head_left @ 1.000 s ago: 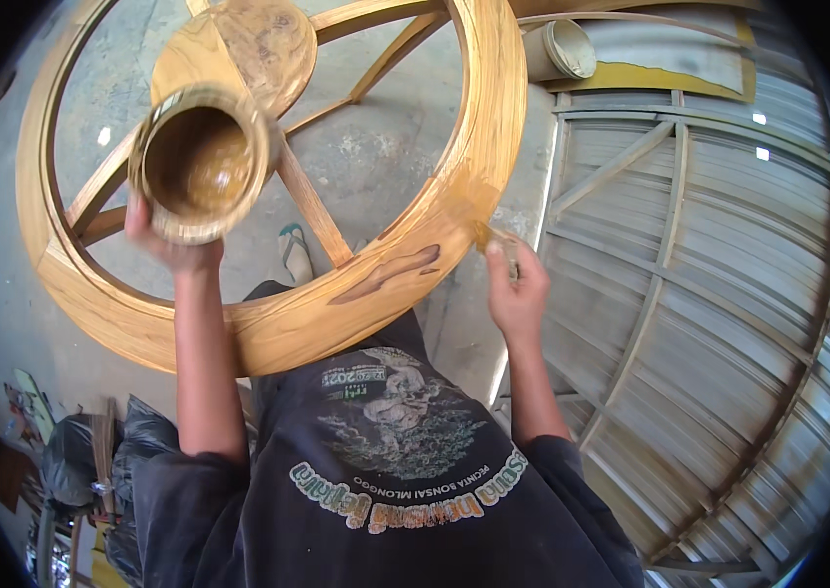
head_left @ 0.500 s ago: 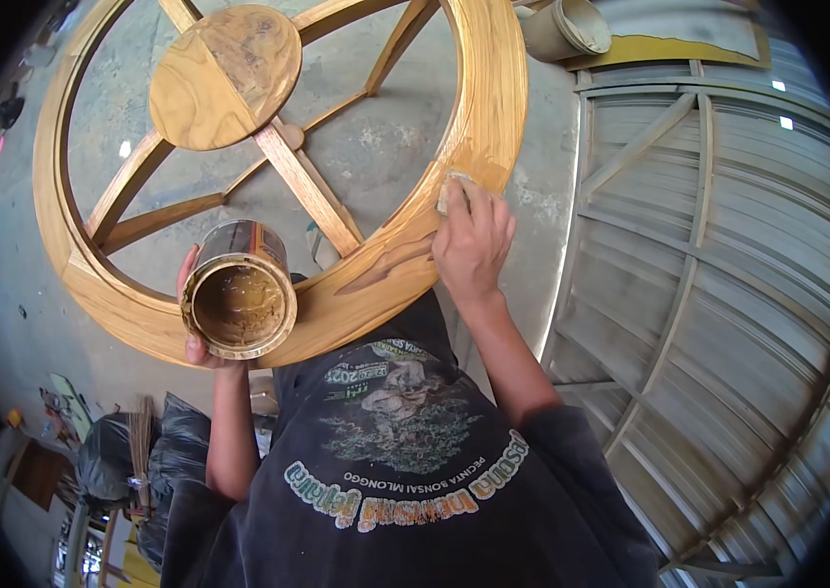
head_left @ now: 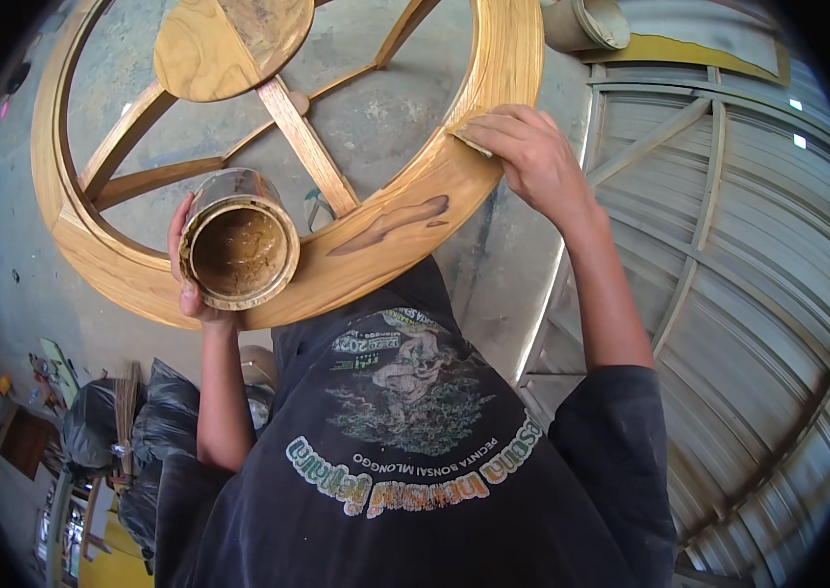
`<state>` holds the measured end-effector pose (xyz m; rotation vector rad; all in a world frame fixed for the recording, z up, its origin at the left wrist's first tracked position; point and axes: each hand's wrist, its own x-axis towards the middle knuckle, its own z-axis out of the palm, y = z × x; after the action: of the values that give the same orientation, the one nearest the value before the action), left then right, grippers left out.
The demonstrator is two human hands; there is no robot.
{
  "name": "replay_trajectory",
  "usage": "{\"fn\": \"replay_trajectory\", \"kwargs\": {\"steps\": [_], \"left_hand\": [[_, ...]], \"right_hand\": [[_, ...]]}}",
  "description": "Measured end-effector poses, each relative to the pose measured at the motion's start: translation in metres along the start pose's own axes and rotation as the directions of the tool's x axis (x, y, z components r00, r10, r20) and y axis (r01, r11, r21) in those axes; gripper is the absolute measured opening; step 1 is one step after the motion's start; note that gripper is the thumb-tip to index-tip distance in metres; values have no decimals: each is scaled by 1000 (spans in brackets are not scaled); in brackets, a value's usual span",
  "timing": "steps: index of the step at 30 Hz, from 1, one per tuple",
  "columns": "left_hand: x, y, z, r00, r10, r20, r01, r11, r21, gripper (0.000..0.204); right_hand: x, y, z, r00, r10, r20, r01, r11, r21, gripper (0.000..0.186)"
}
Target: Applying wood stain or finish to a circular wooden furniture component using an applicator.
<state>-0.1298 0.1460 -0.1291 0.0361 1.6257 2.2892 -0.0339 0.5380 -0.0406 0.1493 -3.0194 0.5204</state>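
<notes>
A metal can [head_left: 243, 253] of brown paste is held in my left hand [head_left: 189, 269], its open top tilted toward the camera, over the front rim of a round wooden frame [head_left: 405, 225]. The frame has spokes and a round wooden disc [head_left: 224, 44] at its centre. My right hand [head_left: 537, 157] grips a small thin flat piece [head_left: 474, 147], perhaps a scraper or pad, against the right part of the rim; its exact shape is mostly hidden by the fingers. A dark, irregular patch of grain shows on the rim between my hands.
A pale bucket [head_left: 599, 24] lies beyond the rim at upper right, near a yellow-edged board [head_left: 670, 49]. Corrugated metal sheeting on a frame [head_left: 709, 294] fills the right side. Black plastic bags [head_left: 91, 426] and a bundle of sticks [head_left: 125, 416] stand at lower left on the concrete floor.
My right hand has moved up and rightward along the rim. The can in my left hand dropped lower and to the right, then rose slightly. The frame sits a little higher in view than half a second ago.
</notes>
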Motion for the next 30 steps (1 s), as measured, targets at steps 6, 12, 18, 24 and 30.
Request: {"fn": "replay_trajectory", "kwargs": {"steps": [6,12,18,24,30], "left_hand": [[1,-6,-3,999,44,-4,-45,999,-28,109],[4,-9,-3,997,71,18,-71,997,-38,102],[5,-10,-3,993,118,27,-118,993,12,99],[4,-12,-7,983,167,79,-170,985,25,89],[4,-12,4,979,203,-2,-203,979,34,95]], "right_hand": [[-18,7,-5,979,-61,193,71,996,-49,34],[-71,-4,-4,996,46,75,-45,999,-18,34],[-122,-11,18,960,263,97,-277,942,188,32],[-150,-14,49,613,749,253,-361,-19,932,21],[-160,-3,64,527,718,455,55,-563,825,21]]}}
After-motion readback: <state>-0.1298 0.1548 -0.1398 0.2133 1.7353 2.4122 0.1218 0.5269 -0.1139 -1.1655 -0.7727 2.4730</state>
